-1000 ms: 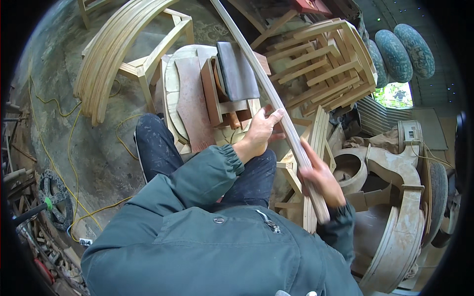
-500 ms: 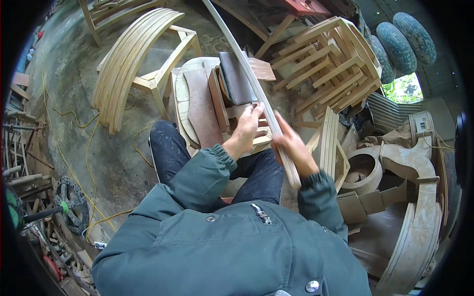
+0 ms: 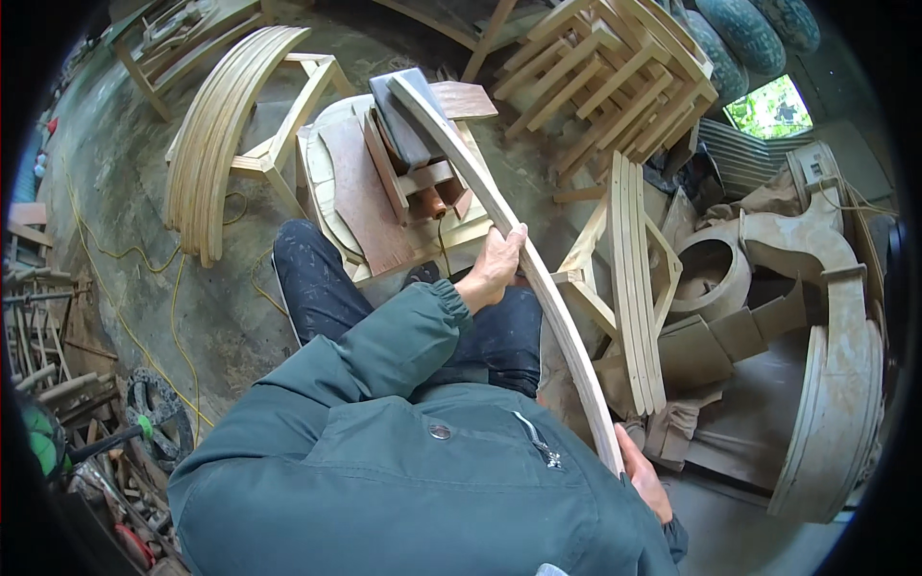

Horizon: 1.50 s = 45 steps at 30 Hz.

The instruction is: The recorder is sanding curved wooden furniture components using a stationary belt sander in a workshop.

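Note:
A long, curved wooden strip [image 3: 576,355] runs slantwise from the work stand down to my right side. My left hand [image 3: 494,269] is closed around its middle, thumb on top. Low on the right, my right hand [image 3: 645,478] holds the strip's near end, its fingers partly hidden by the wood and my jacket. The far end overlaps a wooden box-like fixture [image 3: 384,168] with a grey smooth-faced block [image 3: 401,117] at its top; whether they touch I cannot tell. An orange-brown rounded part [image 3: 429,202] with a cord shows beneath the fixture.
The fixture stands on a low bench with a thin brown board [image 3: 360,206]. Bundled curved strips [image 3: 216,144] rest on a wooden frame at left. More strips [image 3: 634,288] lean at right, near stacked frames [image 3: 615,77] and large carved pieces [image 3: 812,230]. A yellow cord [image 3: 125,252] crosses the floor.
The strip has swung, its far end coming down toward the fixture and its near end reaching lower right. My right hand has slid down to that end; my left hand has shifted slightly nearer.

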Available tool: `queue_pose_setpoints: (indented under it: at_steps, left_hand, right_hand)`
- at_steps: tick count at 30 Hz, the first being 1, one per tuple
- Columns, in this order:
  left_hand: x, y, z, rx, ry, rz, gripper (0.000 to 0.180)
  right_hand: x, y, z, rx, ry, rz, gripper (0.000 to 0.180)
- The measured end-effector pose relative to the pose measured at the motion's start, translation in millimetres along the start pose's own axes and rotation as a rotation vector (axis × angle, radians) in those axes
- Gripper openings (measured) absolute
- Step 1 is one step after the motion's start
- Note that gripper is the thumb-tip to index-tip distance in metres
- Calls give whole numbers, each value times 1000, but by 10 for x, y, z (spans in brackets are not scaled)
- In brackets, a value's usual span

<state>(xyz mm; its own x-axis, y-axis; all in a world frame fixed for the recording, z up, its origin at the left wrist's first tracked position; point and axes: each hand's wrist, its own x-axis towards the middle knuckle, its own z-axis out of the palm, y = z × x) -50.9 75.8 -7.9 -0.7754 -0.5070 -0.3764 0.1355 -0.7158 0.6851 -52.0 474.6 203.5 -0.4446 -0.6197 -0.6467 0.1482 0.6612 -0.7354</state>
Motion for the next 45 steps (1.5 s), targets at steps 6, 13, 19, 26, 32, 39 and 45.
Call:
queue_pose_setpoints:
  at_steps: [6,13,19,26,32,39,45]
  left_hand:
    - [171,-100,-10,52,-9,78,34]
    - [491,720,-8,-217,36,71,31]
    - [427,933,-291,-153,-86,78,38]
    - [80,770,-370,-186,-77,-30,49]
    - [80,820,-273,-9,-13,40,56]
    - [-48,642,-88,-11,-137,53,57]
    - [-106,681,-372,17,-21,31,60]
  right_hand:
    - [888,188,151,158,-225,22,99]
    - [1688,-730,471,523,-257,-34,77]
    - [2362,-1358,625,99,-213,-149,85]
    - [3106,-1444,849,-143,-133,-334,85]
    - [2133,-531,315,-168,-16,-327,84]
    - [1576,-326,339,-259,175,-327,82]
    - [2701,-902,543,-380,112,-614,79]
